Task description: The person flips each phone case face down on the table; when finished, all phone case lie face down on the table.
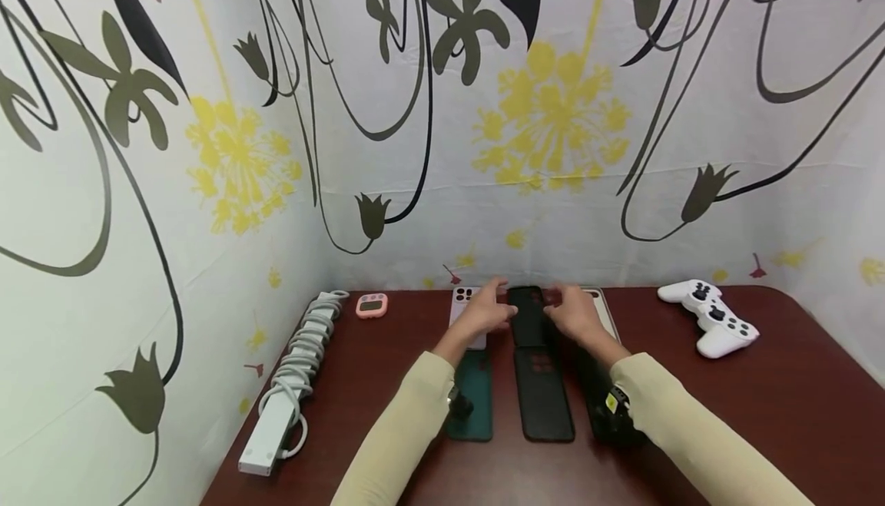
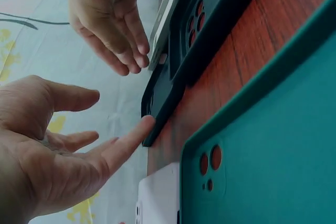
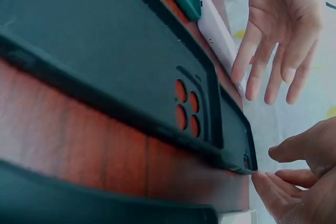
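My left hand (image 1: 486, 311) and right hand (image 1: 575, 312) stand on either side of a black phone case (image 1: 528, 320) at the back of the table, fingers loosely spread and palms facing each other. In the left wrist view, a left fingertip reaches the edge of this case; in the right wrist view, right fingertips are right at its corner. Directly in front lies a second black phone case (image 1: 544, 398), with camera cutouts. Left of these are a lilac phone case (image 1: 457, 308) and a teal phone case (image 1: 480, 387). A pale-rimmed case (image 1: 605, 314) is partly hidden behind my right hand.
Another dark case (image 3: 105, 203) lies at the right front, partly under my right forearm. A white game controller (image 1: 712, 317) is at the far right. On the left are a small pink timer (image 1: 372, 305) and a cord-wrapped power strip (image 1: 293, 375). Patterned cloth (image 1: 442, 145) hangs behind.
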Action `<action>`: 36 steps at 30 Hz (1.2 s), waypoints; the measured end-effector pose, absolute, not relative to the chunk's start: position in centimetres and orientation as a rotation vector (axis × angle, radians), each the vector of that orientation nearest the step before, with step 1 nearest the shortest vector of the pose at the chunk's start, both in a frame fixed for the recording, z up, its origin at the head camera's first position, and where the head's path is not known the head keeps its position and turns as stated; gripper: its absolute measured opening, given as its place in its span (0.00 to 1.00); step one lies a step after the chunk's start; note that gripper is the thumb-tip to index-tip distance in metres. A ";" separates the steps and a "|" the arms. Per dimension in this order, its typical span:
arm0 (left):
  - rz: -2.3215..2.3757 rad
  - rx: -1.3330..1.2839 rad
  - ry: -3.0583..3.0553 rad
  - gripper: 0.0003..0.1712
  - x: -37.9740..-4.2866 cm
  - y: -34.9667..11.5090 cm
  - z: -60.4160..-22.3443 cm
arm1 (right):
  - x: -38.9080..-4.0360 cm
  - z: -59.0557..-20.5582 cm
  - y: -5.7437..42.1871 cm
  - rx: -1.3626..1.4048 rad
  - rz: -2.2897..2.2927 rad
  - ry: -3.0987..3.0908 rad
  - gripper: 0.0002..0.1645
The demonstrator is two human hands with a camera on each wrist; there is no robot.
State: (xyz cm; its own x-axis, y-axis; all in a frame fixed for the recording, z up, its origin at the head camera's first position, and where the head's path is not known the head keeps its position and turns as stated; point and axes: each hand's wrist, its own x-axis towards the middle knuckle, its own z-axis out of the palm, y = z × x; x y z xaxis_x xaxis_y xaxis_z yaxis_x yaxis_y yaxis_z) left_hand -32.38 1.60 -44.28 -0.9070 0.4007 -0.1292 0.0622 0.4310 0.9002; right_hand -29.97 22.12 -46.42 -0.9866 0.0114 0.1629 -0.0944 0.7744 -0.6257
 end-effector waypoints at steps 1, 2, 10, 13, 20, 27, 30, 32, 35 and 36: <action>1.455 0.406 2.367 0.39 -32.3 1.7 -44.4 | -29.8 -46.5 22.2 0.068 0.999 -2.817 0.23; 1.434 0.413 2.376 0.39 -32.2 1.8 -44.5 | -29.7 -46.6 22.3 0.077 0.990 -2.819 0.23; 1.344 0.396 2.407 0.41 -31.4 2.0 -45.4 | -29.0 -47.4 22.1 0.110 0.998 -2.865 0.27; 1.343 0.365 2.427 0.42 -31.3 2.0 -45.6 | -29.0 -47.4 21.6 0.132 0.996 -2.895 0.30; 1.379 0.291 2.397 0.43 -31.2 2.6 -45.5 | -28.8 -47.3 21.0 0.139 0.953 -2.964 0.35; 1.413 0.258 2.343 0.41 -31.3 3.1 -45.4 | -28.5 -47.2 20.7 0.098 0.949 -2.961 0.36; 1.435 0.254 2.320 0.39 -31.4 3.3 -45.3 | -28.4 -47.1 20.5 0.062 0.957 -2.948 0.34; 1.449 0.249 2.310 0.38 -31.5 3.3 -45.3 | -28.3 -47.1 20.3 0.044 0.982 -2.948 0.31; 1.471 0.238 2.293 0.38 -31.5 3.2 -45.1 | -28.2 -47.0 20.0 0.024 1.000 -2.956 0.33; 1.480 0.233 2.288 0.38 -31.5 3.1 -45.0 | -28.2 -46.9 20.0 0.011 1.010 -2.960 0.35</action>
State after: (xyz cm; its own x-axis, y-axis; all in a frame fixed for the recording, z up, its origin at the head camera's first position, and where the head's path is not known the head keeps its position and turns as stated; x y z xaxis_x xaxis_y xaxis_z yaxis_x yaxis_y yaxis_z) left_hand -31.53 3.09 -45.04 -0.9045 0.3507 -0.2427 -0.0774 0.4246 0.9021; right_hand -28.23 19.95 -46.94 -0.9999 -0.0020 0.0155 -0.0111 0.7915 -0.6110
